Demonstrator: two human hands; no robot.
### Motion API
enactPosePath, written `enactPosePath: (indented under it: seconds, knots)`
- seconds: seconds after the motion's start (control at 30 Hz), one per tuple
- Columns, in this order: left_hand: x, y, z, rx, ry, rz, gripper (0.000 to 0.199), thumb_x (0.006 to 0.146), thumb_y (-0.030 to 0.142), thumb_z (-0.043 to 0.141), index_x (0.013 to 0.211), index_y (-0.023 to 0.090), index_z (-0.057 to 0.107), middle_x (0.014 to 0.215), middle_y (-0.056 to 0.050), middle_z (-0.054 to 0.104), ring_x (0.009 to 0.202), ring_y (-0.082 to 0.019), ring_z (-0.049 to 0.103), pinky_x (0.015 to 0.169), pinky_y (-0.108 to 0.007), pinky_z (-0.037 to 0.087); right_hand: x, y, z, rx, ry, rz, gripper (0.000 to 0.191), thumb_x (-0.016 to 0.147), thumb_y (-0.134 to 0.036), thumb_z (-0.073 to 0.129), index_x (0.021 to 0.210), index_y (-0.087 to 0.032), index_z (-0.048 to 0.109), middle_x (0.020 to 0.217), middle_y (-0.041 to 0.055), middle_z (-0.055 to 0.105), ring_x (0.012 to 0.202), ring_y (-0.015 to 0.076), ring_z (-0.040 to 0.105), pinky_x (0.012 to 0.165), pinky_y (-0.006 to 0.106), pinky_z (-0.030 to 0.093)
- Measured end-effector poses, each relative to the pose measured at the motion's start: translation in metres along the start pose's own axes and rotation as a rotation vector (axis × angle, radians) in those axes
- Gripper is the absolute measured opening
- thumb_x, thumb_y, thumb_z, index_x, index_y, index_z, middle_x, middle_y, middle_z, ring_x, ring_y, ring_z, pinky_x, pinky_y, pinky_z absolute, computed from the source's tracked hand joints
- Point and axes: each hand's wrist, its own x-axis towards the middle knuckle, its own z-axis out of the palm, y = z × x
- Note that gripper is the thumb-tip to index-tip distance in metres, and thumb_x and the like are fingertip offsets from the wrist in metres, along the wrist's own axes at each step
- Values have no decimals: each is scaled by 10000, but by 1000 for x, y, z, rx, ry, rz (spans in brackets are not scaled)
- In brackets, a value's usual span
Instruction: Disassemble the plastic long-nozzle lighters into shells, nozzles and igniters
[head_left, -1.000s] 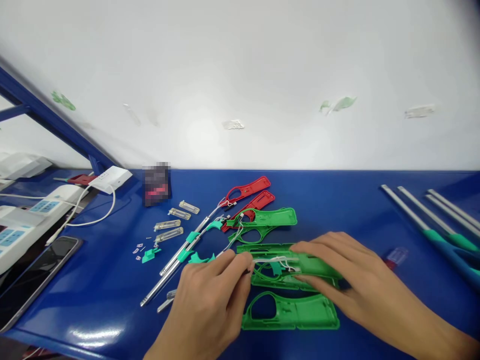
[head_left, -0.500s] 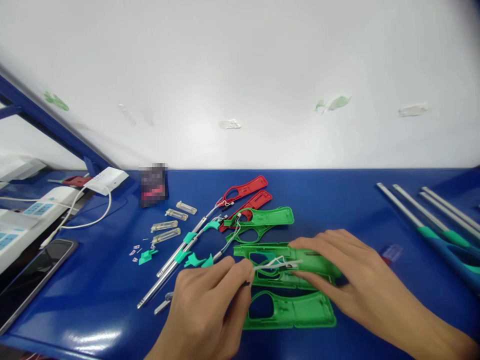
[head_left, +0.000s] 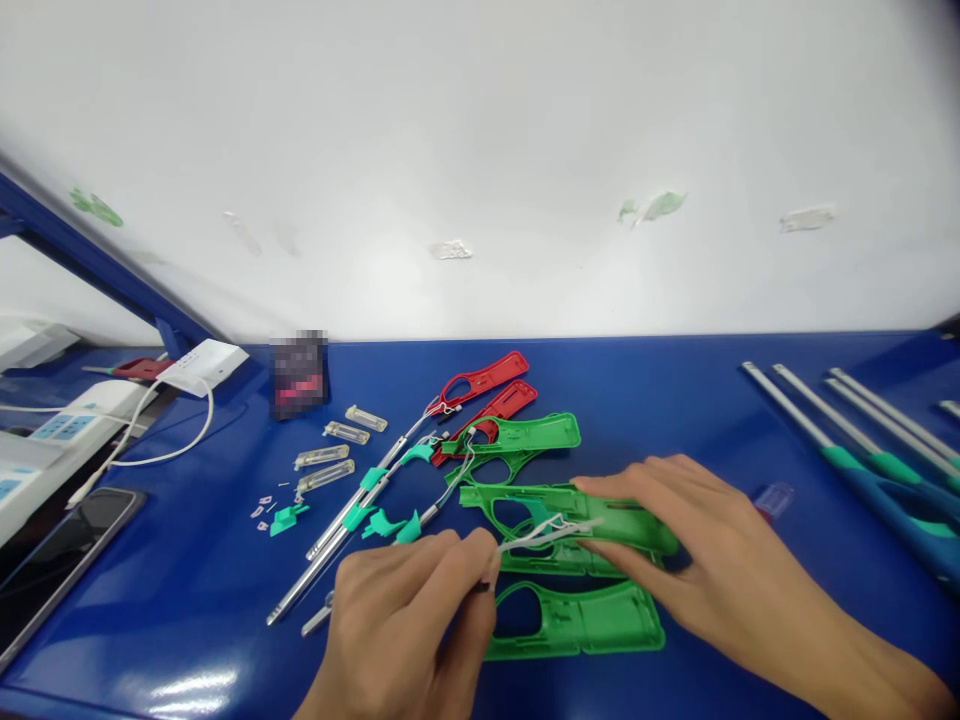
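My left hand [head_left: 409, 620] is closed in a pinch at the end of a pair of thin white wires [head_left: 541, 536]; a small dark tip shows below the fingers. These wires stretch right across a green plastic handle shell [head_left: 637, 522]. Thumb and fingers of my right hand [head_left: 712, 550] grip the right end of this shell from both sides. Another green shell half [head_left: 615, 618] lies in front of it. Behind are a further green half [head_left: 536, 433] and red halves [head_left: 491, 378] with wires. Metal tubes [head_left: 322, 572] with teal clips lie left of my hands.
Several clear plastic pieces [head_left: 324, 476] and tiny parts lie on the blue table [head_left: 187, 560] at left. A phone [head_left: 71, 565], a power strip [head_left: 67, 425] and a white cable [head_left: 212, 415] are farther left. Blue-handled tubes [head_left: 862, 480] lie at right.
The whole view has shifted slightly, so most things appear a little farther left. Both hands keep their hold, the left on the wires and the right on the green shell.
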Motion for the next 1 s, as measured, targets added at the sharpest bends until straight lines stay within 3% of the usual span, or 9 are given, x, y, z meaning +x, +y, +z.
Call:
enactPosePath:
  seconds: [0.33, 0.63, 1.0]
  knots:
    - [3, 1, -2, 20, -8, -33, 255, 959, -10, 543, 1071, 208, 616, 741, 44, 719, 577, -97, 689, 577, -235, 493, 2, -3, -2, 28, -16, -6, 253, 1081, -351, 581, 1316, -260, 562, 977, -2, 754, 804, 193, 668, 762, 361, 477]
    - [7, 6, -4, 32, 18, -40, 248, 952, -13, 544, 999, 222, 605, 636, 90, 620, 489, -77, 617, 561, -258, 455, 3, -3, -2, 26, -20, -6, 261, 1058, -316, 626, 1305, -259, 562, 942, -16, 733, 770, 180, 638, 736, 348, 464]
    - [7, 6, -1, 18, 7, -35, 241, 948, -9, 550, 984, 223, 603, 622, 82, 634, 472, -91, 620, 516, -250, 459, 2, -2, 1, -41, -17, -11, 293, 1050, -285, 621, 1339, -270, 577, 956, 6, 724, 763, 207, 639, 733, 356, 447]
